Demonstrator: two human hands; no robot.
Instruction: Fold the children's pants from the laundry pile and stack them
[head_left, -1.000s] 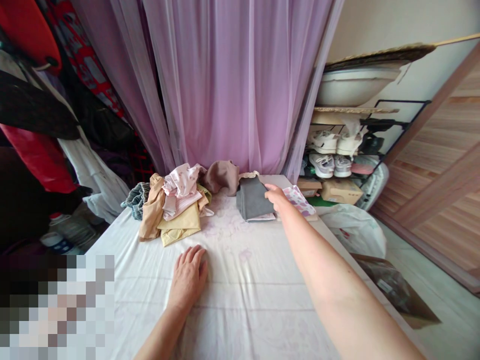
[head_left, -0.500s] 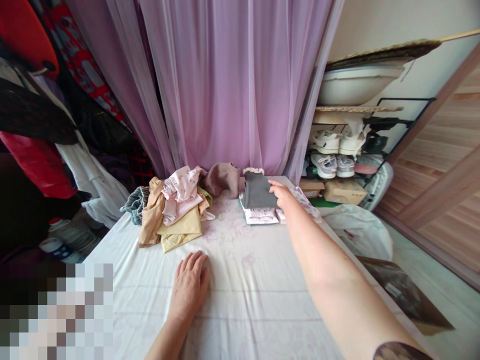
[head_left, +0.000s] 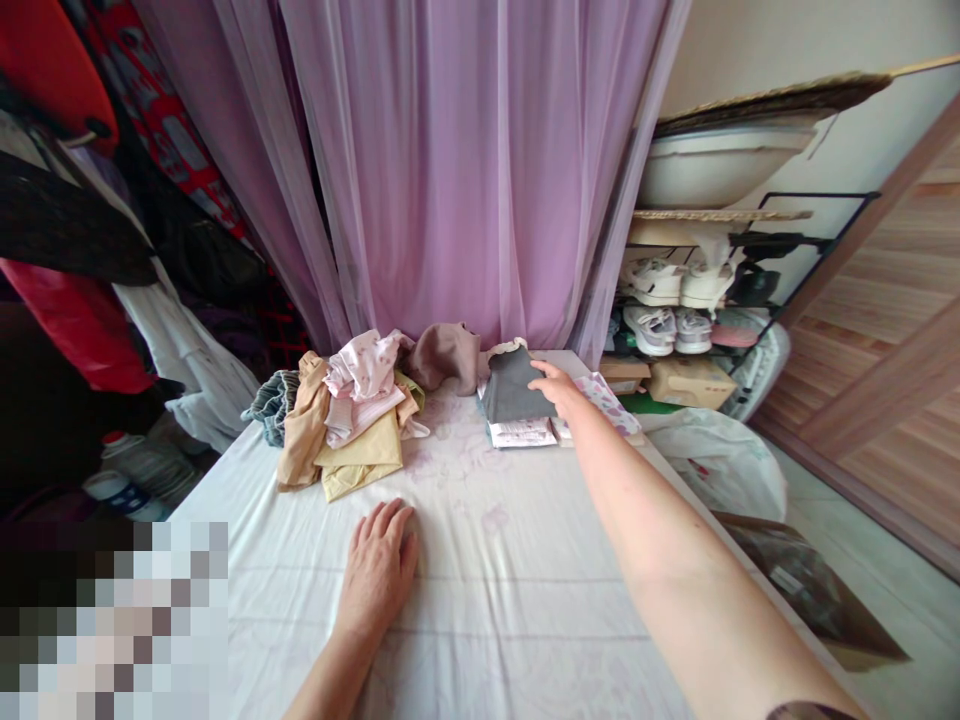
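My right hand grips the right edge of a grey folded garment, which lies on a low stack of white printed cloth. Beyond my fingers, a pink-and-white patterned cloth lies flat. My left hand rests palm down on the white sheet, holding nothing, in front of a loose clothes pile. That pile has beige, pale yellow and pink pieces. A mauve-brown cloth and a teal striped cloth sit at its far side.
A sheer purple curtain hangs behind the sheet's far edge. To the right stand a shoe rack with white sneakers, cardboard boxes and a white plastic bag. Dark and red hanging garments crowd the left.
The grey garment has shifted back and narrowed under my right hand, exposing more of the white printed cloth beneath. My left hand has barely moved.
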